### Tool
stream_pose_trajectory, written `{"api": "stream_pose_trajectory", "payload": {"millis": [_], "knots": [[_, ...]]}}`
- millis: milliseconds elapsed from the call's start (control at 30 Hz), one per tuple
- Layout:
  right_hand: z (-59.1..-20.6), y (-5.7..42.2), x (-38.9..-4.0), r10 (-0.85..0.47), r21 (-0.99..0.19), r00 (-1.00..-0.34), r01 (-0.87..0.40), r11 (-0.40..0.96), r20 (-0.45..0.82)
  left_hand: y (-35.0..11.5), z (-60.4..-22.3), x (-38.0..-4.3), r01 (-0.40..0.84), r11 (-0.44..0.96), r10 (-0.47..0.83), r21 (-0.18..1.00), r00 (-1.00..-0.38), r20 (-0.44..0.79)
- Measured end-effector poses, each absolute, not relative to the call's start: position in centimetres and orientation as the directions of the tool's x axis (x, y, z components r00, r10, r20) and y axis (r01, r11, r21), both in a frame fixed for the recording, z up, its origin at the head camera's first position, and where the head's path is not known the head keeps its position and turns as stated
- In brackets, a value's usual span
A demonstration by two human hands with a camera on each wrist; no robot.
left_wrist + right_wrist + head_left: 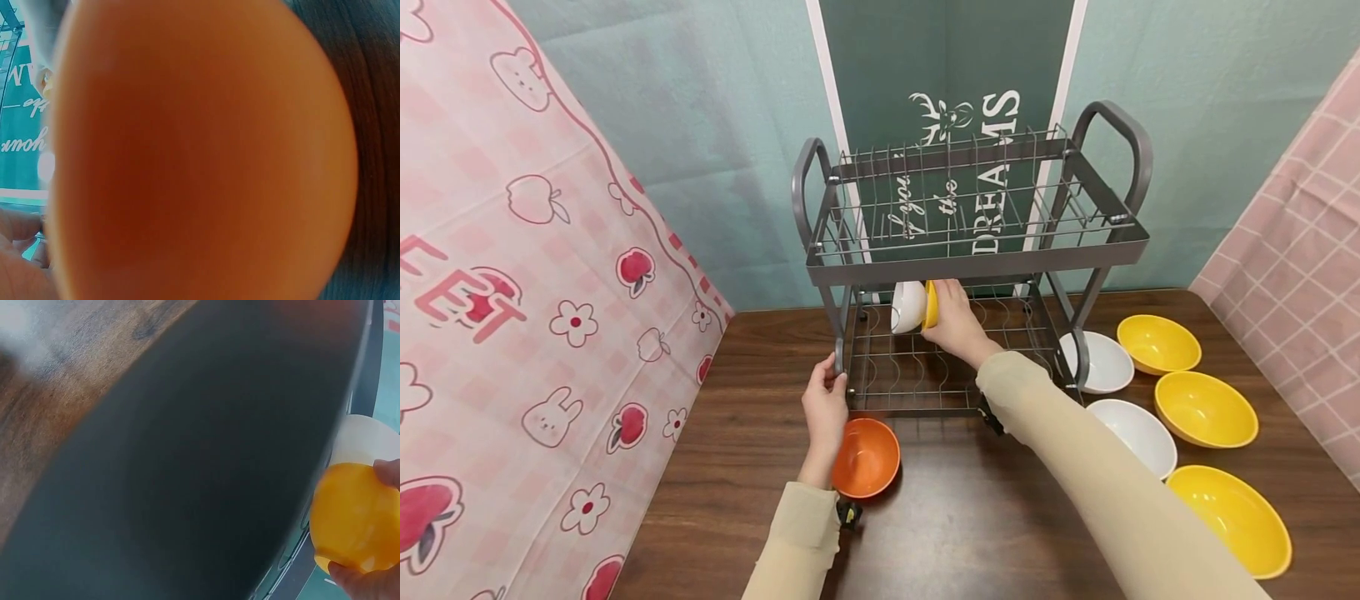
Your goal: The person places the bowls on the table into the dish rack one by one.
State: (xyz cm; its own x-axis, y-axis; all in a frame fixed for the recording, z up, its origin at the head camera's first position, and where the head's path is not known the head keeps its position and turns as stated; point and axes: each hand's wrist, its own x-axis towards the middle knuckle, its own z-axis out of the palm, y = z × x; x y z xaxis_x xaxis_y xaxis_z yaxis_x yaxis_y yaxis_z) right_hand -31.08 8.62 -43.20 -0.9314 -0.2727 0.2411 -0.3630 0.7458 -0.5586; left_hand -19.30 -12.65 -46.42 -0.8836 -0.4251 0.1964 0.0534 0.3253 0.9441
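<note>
My right hand [958,323] reaches under the upper tier of a grey two-tier dish rack [977,268] and grips a yellow bowl [932,305]. That bowl stands on its side against a white bowl [908,307] on the lower wire tier. The right wrist view shows thumb and fingers on the yellow bowl [350,512], with the white bowl [365,439] beside it. At the rack's left front post, my left hand [826,410] pinches the post between thumb and fingers. An orange bowl [867,458] sits right by the left wrist and fills most of the left wrist view.
Right of the rack lie several yellow bowls [1206,408] and two white bowls [1133,437] on the brown wooden table [737,467]. Pink printed cloth [550,333] hangs at the left, green cloth behind. A blurred dark surface [206,456] covers much of the right wrist view.
</note>
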Motion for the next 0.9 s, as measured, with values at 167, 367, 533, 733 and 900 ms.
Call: {"api": "stream_pose_trajectory", "payload": {"millis": [167,367,533,733,900], "knots": [[-43.36,8.44,-31.34,-0.282,-0.528,-0.922,-0.383,0.758,0.263,-12.71,-46.53,-19.24,0.059,0.352,-0.419,0.934,-0.882,0.214],[-43.41,8.35,-31.67,-0.273,-0.499,-0.926,-0.371,0.783,0.26,-12.8,-46.71,-19.3,0.062,0.354,-0.414,0.933,-0.885,0.216],[-43.44,8.26,-31.86,-0.278,-0.471,-0.926,-0.369,0.801,0.254,-12.9,-47.03,-19.47,0.086,0.349,-0.399,0.933,-0.888,0.231],[-43.42,8.05,-31.93,-0.278,-0.48,-0.927,-0.369,0.796,0.251,-12.97,-47.16,-19.51,0.092,0.356,-0.393,0.93,-0.888,0.239],[-43.37,7.86,-32.04,-0.278,-0.469,-0.927,-0.367,0.803,0.25,-13.04,-47.14,-19.49,0.087,0.364,-0.391,0.927,-0.889,0.237]]}}
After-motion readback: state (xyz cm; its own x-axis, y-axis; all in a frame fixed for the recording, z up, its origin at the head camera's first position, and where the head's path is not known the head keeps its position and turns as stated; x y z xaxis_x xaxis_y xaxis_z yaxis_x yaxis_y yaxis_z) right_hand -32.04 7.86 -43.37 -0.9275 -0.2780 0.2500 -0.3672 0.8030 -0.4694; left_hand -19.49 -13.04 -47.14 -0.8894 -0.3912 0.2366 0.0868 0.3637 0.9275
